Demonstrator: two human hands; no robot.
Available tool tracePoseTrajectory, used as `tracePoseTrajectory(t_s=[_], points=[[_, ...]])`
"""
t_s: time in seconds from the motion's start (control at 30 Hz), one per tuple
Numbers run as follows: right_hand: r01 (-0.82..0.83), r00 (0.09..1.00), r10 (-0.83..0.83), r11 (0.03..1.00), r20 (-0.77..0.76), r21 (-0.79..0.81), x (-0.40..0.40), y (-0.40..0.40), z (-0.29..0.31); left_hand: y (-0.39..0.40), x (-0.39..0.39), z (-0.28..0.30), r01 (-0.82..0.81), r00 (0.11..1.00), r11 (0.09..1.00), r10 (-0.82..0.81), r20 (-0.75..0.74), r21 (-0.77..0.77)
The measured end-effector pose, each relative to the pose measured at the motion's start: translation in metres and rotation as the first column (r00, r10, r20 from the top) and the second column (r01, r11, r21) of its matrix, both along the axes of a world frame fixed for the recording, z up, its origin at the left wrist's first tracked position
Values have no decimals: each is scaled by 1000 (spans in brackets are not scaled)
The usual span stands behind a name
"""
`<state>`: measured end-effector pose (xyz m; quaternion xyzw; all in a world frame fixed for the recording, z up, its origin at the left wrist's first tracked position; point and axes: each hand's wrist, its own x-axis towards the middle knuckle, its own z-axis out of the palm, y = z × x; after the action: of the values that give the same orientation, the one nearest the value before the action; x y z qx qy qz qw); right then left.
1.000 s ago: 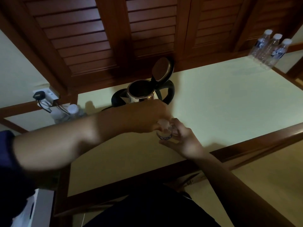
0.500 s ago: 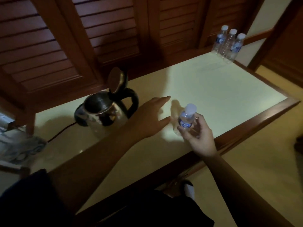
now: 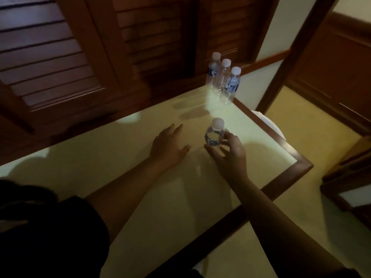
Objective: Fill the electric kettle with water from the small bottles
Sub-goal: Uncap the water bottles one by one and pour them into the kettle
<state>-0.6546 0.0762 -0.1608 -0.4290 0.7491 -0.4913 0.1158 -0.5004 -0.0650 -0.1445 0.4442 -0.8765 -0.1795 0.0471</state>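
Note:
A small clear water bottle with a white cap and blue label stands upright over the pale tabletop. My right hand curls around its lower part from the near side, thumb to the left and fingers to the right. My left hand hovers flat just left of the bottle, fingers apart, holding nothing. Three more capped bottles stand close together at the table's far right corner. The kettle is out of view.
Dark louvred wooden doors rise behind the table. A wooden rim frames the tabletop's near and right sides. A white round object peeks out beyond the right edge. Pale floor lies to the right.
The view has swung right, so the kettle has left the frame. My left hand came off the bottle's cap and spread open. My right hand kept the bottle, now nearer the three bottles.

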Motion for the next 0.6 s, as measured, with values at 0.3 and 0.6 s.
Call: tracePoseTrajectory(t_s=[0.3, 0.6], points=[[57, 993, -56, 998, 104, -10, -66, -128, 2, -69, -65, -12, -25, 984, 997, 36, 172, -67], [63, 987, -70, 997, 142, 53, -88, -199, 2, -80, -69, -23, -50, 985, 991, 69, 157, -122]])
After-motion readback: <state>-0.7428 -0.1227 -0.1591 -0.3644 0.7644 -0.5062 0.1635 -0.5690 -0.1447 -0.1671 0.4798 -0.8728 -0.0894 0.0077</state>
